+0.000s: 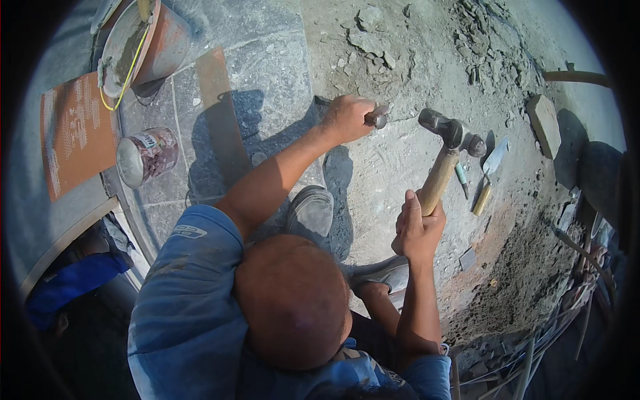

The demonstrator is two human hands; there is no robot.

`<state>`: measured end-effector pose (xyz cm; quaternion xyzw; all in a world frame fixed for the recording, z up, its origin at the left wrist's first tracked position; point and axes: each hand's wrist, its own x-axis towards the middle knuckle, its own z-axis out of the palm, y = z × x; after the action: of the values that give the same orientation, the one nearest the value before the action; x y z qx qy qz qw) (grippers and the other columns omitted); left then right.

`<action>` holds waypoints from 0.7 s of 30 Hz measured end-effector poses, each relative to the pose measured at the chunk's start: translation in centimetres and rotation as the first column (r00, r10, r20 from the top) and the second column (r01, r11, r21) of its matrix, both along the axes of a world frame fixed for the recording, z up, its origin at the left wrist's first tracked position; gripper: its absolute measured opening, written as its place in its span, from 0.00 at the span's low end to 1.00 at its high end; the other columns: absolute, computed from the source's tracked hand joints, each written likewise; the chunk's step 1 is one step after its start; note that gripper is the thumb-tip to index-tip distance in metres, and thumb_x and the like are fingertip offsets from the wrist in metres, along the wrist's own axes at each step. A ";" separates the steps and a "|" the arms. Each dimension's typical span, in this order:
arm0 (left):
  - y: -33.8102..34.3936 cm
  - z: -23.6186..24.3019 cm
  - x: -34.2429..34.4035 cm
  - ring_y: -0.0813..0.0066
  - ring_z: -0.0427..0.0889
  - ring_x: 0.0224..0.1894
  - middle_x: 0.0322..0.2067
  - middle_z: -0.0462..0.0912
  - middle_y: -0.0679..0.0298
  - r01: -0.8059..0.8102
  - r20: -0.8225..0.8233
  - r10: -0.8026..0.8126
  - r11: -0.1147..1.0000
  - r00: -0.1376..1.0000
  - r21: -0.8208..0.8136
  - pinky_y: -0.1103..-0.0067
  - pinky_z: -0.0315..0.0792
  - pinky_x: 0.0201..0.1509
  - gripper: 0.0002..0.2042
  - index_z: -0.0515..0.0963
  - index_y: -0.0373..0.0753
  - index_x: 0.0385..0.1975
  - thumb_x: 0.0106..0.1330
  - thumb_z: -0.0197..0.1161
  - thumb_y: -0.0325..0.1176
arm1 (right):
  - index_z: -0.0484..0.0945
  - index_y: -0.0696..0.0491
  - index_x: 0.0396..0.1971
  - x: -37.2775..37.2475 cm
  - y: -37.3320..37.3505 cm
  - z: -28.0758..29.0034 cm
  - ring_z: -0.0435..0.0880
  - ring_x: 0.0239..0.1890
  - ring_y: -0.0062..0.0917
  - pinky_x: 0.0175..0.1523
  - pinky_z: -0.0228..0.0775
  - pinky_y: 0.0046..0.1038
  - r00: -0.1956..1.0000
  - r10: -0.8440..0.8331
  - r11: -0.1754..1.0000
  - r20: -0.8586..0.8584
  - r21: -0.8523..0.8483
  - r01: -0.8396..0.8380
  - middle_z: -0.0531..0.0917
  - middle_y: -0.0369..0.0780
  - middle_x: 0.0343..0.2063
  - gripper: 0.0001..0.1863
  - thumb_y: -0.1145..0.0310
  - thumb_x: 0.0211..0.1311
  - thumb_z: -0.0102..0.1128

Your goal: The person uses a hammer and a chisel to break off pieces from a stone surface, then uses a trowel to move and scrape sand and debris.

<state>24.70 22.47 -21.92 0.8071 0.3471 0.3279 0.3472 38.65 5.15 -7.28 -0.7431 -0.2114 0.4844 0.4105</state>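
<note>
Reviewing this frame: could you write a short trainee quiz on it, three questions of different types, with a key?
1. What does the right hand of the person in blue hold?
2. True or false: the trowel lies on the ground.
3. Which colour is the outside of the bucket at upper left? A green, B blue, C faded orange.

Key: 1. a hammer with a wooden handle; 2. true; 3. C.

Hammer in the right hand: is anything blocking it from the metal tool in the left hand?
Nothing visible does. Between the hammer, held by the right hand, and the metal tool gripped in the left hand, the picture shows only pale ground.
</note>
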 end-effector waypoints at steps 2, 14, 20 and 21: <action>1.0 -0.3 -0.3 0.55 0.77 0.23 0.19 0.75 0.54 -0.012 -0.192 0.016 1.000 0.981 0.022 0.66 0.67 0.26 0.09 0.73 0.36 0.20 0.59 0.62 0.32 | 0.66 0.56 0.29 2.4 3.6 4.8 0.61 0.11 0.12 0.15 0.55 0.19 0.985 -0.124 0.965 0.120 0.244 0.092 0.64 0.31 0.13 0.12 0.65 0.65 0.57; 1.2 0.1 0.7 0.56 0.80 0.26 0.18 0.77 0.55 0.005 -0.158 -0.017 0.997 0.987 -0.080 0.66 0.71 0.28 0.14 0.73 0.38 0.16 0.60 0.62 0.38 | 0.67 0.56 0.27 -3.1 -2.0 -6.2 0.65 0.10 0.12 0.14 0.56 0.18 0.994 0.074 0.995 -0.079 -0.063 -0.079 0.69 0.31 0.13 0.10 0.69 0.65 0.56; 1.1 0.2 -0.6 0.56 0.80 0.26 0.19 0.78 0.54 0.044 -0.280 -0.031 0.998 0.960 0.043 0.66 0.73 0.29 0.13 0.74 0.36 0.16 0.58 0.62 0.37 | 0.67 0.57 0.29 3.3 2.9 2.9 0.63 0.11 0.11 0.15 0.54 0.17 0.988 -0.124 0.959 0.086 0.267 0.098 0.68 0.32 0.13 0.08 0.70 0.65 0.54; 0.7 0.4 -0.6 0.56 0.80 0.26 0.20 0.79 0.54 0.053 -0.275 -0.037 0.997 0.961 0.048 0.66 0.73 0.29 0.12 0.75 0.36 0.17 0.58 0.63 0.37 | 0.68 0.56 0.29 4.4 4.6 5.4 0.62 0.11 0.11 0.15 0.54 0.18 0.973 -0.219 0.903 0.077 0.394 0.172 0.66 0.32 0.13 0.07 0.71 0.65 0.53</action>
<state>24.13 23.16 -21.52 0.8616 0.3641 0.2148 0.2808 43.07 9.77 -1.83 -0.6933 -0.2507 0.3443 0.5813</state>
